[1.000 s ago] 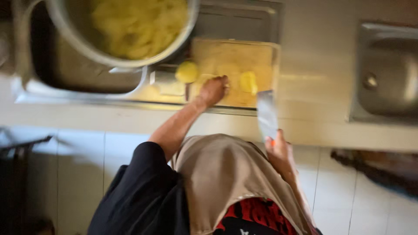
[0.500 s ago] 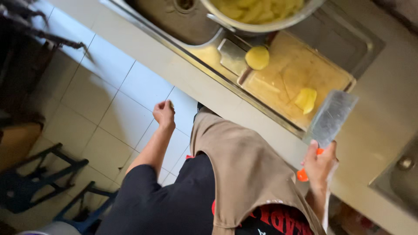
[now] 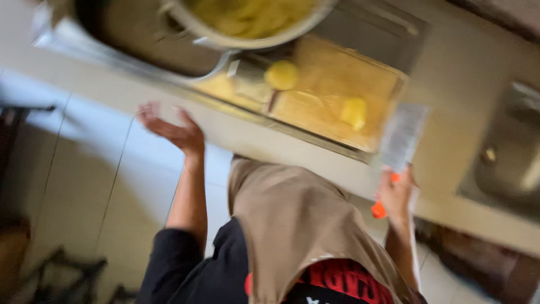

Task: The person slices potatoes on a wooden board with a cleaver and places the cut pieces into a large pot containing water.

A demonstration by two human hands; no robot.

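Cleaver [image 3: 402, 137] with an orange handle is gripped by the right hand [image 3: 395, 194], while the left hand [image 3: 171, 128] is held open and empty, well apart from it.

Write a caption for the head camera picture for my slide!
Right hand grips a cleaver beside the cutting board; left hand is open, empty.

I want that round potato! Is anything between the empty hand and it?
Nothing visible blocks it. The left hand hangs open over the floor, apart from the round potato on the cutting board; only bare counter edge lies between.
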